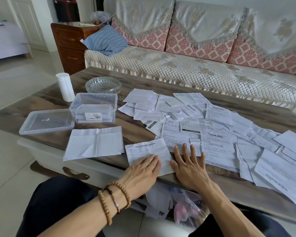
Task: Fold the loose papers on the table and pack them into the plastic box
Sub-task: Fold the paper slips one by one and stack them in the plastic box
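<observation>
A printed paper sheet [146, 150] lies flat at the table's near edge. My left hand [142, 170] presses on its lower part with straight fingers. My right hand [189, 164] lies flat beside it, fingers spread, touching the sheet's right edge and a larger printed sheet [214, 147]. A clear plastic box [94, 107] stands open at the left with several folded papers inside. Its lid [46, 121] lies to its left. A creased blank sheet [94, 143] lies in front of the box. Many loose papers [191, 113] cover the table's middle and right.
A glass ashtray [103, 85] and a white cylinder [65, 87] stand behind the box. The wooden coffee table [50, 100] has a drawer handle [73, 172] below its near edge. A sofa [195, 69] runs behind the table. Papers and plastic bags [169, 202] lie under the table.
</observation>
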The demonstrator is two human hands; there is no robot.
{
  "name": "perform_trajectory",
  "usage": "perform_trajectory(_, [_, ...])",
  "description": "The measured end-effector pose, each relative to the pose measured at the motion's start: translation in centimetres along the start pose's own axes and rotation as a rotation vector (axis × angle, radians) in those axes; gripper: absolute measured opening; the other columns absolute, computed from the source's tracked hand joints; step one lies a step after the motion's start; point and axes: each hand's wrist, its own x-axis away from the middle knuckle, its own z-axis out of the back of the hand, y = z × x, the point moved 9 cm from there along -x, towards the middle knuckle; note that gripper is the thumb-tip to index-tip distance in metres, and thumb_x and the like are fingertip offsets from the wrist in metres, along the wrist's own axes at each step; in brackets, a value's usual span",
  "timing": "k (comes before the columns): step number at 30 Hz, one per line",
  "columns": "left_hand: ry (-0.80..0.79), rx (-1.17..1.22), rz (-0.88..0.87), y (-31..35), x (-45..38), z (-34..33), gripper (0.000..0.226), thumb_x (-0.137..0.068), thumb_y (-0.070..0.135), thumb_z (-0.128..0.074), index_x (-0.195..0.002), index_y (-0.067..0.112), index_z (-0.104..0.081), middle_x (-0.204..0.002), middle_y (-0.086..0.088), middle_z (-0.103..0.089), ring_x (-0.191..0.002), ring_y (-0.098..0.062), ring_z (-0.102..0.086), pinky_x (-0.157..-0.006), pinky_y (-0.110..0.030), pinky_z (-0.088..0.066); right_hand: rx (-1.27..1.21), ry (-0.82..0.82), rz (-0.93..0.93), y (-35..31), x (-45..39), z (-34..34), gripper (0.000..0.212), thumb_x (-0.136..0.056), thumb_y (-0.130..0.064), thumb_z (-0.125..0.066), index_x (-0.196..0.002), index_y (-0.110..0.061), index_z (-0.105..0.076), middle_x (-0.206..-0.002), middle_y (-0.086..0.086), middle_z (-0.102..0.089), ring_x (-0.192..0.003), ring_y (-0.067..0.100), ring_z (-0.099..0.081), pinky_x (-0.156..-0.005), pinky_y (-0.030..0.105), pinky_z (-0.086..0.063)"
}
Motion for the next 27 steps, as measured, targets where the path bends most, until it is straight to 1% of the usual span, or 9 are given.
perform_trajectory(7, [0.024, -0.036, -0.025, -1.9, 2.7, -0.7, 0.065, -0.088, 0.01, -0.001, -0.151, -0.005, -0.004, -0.159, -0.024, -0.004, -0.149, -0.034, -0.007, -0.115, -0.036, 0.005, -0.037, -0.014, -0.001, 0.1, 0.0, 0.0, 0.061, -0.099, -0.055, -0.005, -0.154, -0.032, 0.009, -0.161, 0.003, 0.02, -0.146, 0.028, 0.024, -0.114, 0.057, 0.014])
perform_trajectory(10, [0.114, -0.126, 0.018, -3.6, 4.0, -0.5, 0.058, -0.089, 0.009, -0.024, -0.144, -0.007, -0.035, -0.148, -0.025, -0.039, -0.138, -0.035, -0.04, -0.113, -0.041, -0.017, -0.06, -0.013, -0.003, 0.2, 0.0, -0.1, 0.061, -0.099, -0.056, -0.005, -0.154, -0.033, 0.009, -0.161, 0.002, 0.021, -0.147, 0.027, 0.024, -0.115, 0.057, 0.013])
perform_trajectory(13, [0.226, -0.095, 0.06, -4.8, 4.6, 0.8, 0.059, -0.066, 0.005, -0.071, -0.125, 0.01, -0.065, -0.117, -0.016, -0.068, -0.102, -0.031, -0.068, -0.078, -0.039, -0.059, -0.1, -0.009, -0.021, 0.0, 0.2, 0.3, 0.06, -0.1, -0.054, -0.008, -0.155, -0.032, 0.004, -0.162, 0.003, 0.018, -0.147, 0.026, 0.022, -0.115, 0.055, 0.013])
perform_trajectory(15, [0.271, 0.002, 0.093, -5.4, 4.5, 1.6, 0.069, -0.059, 0.002, -0.077, -0.124, 0.019, -0.064, -0.092, -0.009, -0.066, -0.072, -0.022, -0.064, -0.049, -0.03, -0.049, -0.158, 0.037, -0.029, -0.4, 0.4, 0.4, 0.058, -0.102, -0.049, -0.015, -0.155, -0.027, -0.006, -0.163, 0.006, 0.011, -0.149, 0.025, 0.015, -0.116, 0.054, 0.009])
perform_trajectory(18, [0.301, 0.244, 0.191, -6.5, 4.2, 3.5, 0.055, -0.092, 0.016, -0.06, -0.143, 0.03, -0.044, -0.061, 0.005, -0.053, -0.046, -0.009, -0.046, -0.039, -0.017, -0.033, -0.36, 0.191, -0.04, -1.4, 1.0, 1.9, 0.053, -0.098, -0.042, -0.034, -0.146, -0.019, -0.032, -0.157, 0.008, -0.028, -0.146, 0.023, -0.022, -0.12, 0.047, -0.009])
perform_trajectory(21, [0.313, 0.558, 0.252, -7.8, 3.6, 3.5, 0.046, -0.104, 0.026, -0.036, -0.15, 0.029, -0.03, -0.058, 0.007, -0.051, -0.047, -0.008, -0.047, -0.045, -0.016, -0.039, -0.689, 0.27, -0.078, -1.5, 1.8, 3.4, 0.05, -0.097, -0.036, -0.048, -0.143, -0.017, -0.041, -0.144, 0.004, -0.046, -0.129, 0.021, -0.044, -0.11, 0.035, -0.029])
perform_trajectory(24, [0.394, 0.756, 0.236, -8.8, 3.5, 4.2, 0.045, -0.104, 0.028, -0.036, -0.149, 0.026, -0.037, -0.063, 0.005, -0.059, -0.053, -0.009, -0.053, -0.053, -0.016, -0.042, -0.937, 0.331, 0.038, -2.6, 2.7, 4.9, 0.067, -0.084, -0.068, -0.05, -0.14, -0.032, -0.046, -0.148, -0.009, -0.039, -0.134, 0.011, -0.039, -0.106, 0.031, -0.033])
perform_trajectory(25, [0.418, 0.774, 0.223, -9.2, 3.6, 4.5, 0.045, -0.104, 0.028, -0.037, -0.149, 0.027, -0.037, -0.085, 0.0, -0.071, -0.071, -0.007, -0.063, -0.067, -0.018, -0.05, -0.822, 0.374, 0.139, -3.7, 2.8, 5.7, 0.068, -0.079, -0.072, -0.052, -0.137, -0.036, -0.049, -0.148, -0.012, -0.038, -0.14, 0.01, -0.032, -0.112, 0.038, -0.03])
perform_trajectory(27, [0.434, 0.754, 0.191, -10.2, 4.2, 4.8, 0.046, -0.104, 0.027, -0.039, -0.149, 0.031, -0.034, -0.134, 0.002, -0.06, -0.116, -0.008, -0.06, -0.098, -0.02, -0.047, -0.51, 0.556, 0.307, -5.7, 2.4, 7.2, 0.048, -0.08, -0.051, -0.062, -0.124, -0.033, -0.062, -0.143, -0.005, -0.049, -0.14, 0.019, -0.036, -0.113, 0.053, -0.029])
